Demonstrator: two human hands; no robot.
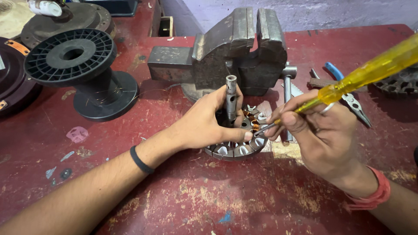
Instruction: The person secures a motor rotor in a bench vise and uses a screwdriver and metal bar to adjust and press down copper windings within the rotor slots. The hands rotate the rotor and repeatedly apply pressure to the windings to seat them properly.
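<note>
while left hand (204,124) steadies stator (238,146), screwdriver (370,69) probes it

A round metal stator (237,146) lies flat on the red desk (196,196), its steel shaft (230,98) upright (copper windings fill some slots). A yellow-handled screwdriver (370,69) slants down, tip in its slots.
</note>
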